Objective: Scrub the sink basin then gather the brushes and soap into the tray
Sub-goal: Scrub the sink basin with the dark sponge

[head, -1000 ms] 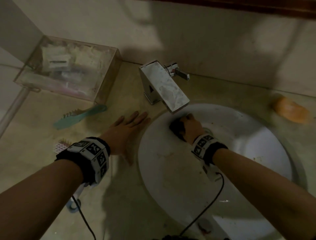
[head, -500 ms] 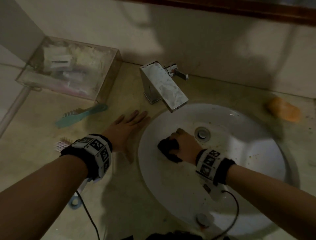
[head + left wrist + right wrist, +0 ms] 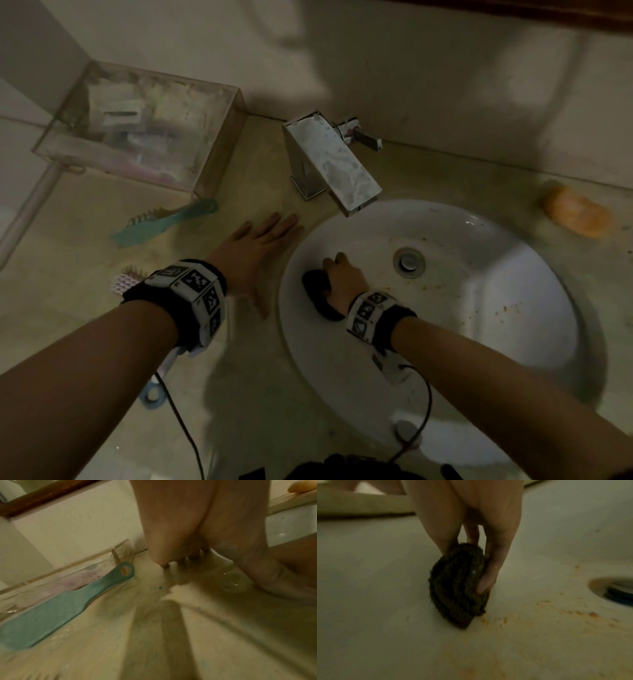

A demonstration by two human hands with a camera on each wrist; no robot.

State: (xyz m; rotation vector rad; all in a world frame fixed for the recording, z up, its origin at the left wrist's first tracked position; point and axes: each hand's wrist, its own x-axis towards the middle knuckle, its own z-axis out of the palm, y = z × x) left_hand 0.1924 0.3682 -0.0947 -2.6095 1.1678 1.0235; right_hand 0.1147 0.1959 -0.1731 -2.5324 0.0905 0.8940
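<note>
Our right hand [image 3: 344, 281] has its grip clenched on the dark scrubber [image 3: 458, 586], low in the sink basin [image 3: 513, 308]; left hand [image 3: 255, 253] lies released, flat on the bench [image 3: 257, 394]. Risk we see: orange specks near the drain [image 3: 409, 262] getting smeared around, not lifted.

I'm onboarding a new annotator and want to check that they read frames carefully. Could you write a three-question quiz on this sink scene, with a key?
1. True or false: the left hand grips the teal brush.
2. Which item does the right hand hold against the sink basin? A) orange soap B) dark scrubber C) pink brush
3. Fill in: the orange soap lies on the counter to the ____ of the basin, as the person sees it.

Key
1. False: the hand rests flat on the counter, apart from the brush.
2. B: the fingers curl round the dark scrubber.
3. right
</note>
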